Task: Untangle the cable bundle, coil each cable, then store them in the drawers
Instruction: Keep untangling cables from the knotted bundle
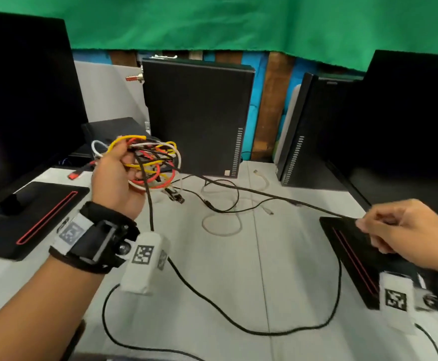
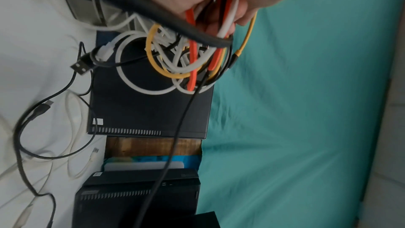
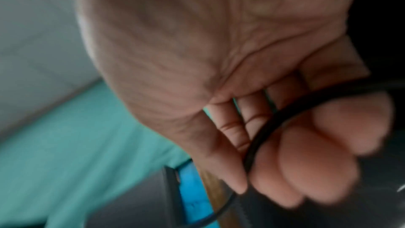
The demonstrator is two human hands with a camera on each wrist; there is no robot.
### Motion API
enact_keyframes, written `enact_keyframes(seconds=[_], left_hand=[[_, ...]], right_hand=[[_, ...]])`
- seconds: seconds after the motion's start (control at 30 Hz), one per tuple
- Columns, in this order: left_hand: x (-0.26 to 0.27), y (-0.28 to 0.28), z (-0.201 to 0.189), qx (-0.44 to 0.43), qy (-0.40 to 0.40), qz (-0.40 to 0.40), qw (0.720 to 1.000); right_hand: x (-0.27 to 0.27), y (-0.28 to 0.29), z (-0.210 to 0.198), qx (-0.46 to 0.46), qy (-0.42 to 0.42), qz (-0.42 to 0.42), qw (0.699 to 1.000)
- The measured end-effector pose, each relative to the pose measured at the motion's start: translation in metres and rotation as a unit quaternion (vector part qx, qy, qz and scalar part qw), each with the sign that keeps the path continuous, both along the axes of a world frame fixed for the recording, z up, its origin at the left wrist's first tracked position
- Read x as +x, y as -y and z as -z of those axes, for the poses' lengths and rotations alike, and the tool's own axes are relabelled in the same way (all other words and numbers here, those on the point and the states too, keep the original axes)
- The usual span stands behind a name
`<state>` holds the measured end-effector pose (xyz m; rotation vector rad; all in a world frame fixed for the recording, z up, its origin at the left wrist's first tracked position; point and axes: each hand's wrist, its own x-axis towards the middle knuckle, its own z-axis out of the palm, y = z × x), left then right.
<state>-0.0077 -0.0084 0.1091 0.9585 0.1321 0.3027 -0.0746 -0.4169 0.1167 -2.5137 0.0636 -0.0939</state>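
Note:
My left hand [image 1: 120, 175] grips the tangled cable bundle [image 1: 151, 162] of yellow, orange, white and black cables, held above the white table [image 1: 277, 269] at the left of centre. The left wrist view shows the bundle [image 2: 175, 61] hanging below my curled fingers [image 2: 238, 11]. A black cable [image 1: 264, 194] runs taut from the bundle to my right hand [image 1: 400, 230], which pinches it at the right. In the right wrist view the black cable [image 3: 263, 131] passes between my thumb and fingers [image 3: 306, 162]. No drawers are in view.
Loose white and black cables [image 1: 225, 204] lie on the table behind the taut one. A long black cable [image 1: 238, 319] loops across the near table. Monitor bases [image 1: 30, 217] [image 1: 353, 251] sit left and right. Black computer towers [image 1: 197, 115] [image 1: 314, 131] stand at the back.

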Motion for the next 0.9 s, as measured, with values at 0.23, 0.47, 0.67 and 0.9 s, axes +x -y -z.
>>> enact_keyframes(seconds=[0.23,0.47,0.67,0.9], left_hand=[[-0.014,0.019,-0.007,-0.001,0.026,0.025,0.999],[-0.046,0.083,0.014,0.021,-0.003,0.108,0.994],[-0.077,0.116,0.013,0.046,0.029,0.088,0.995],[-0.069,0.112,0.014,0.029,0.016,0.073,0.997]], right_hand=[[0.023,-0.027,0.043,-0.243,-0.046,0.051,0.968],[-0.016,-0.121,0.034,0.177,0.032,-0.132,0.975],[-0.030,-0.145,0.034,0.355,-0.066,-0.075,0.929],[-0.036,-0.148,0.046,0.221,0.170,-0.036,0.960]])
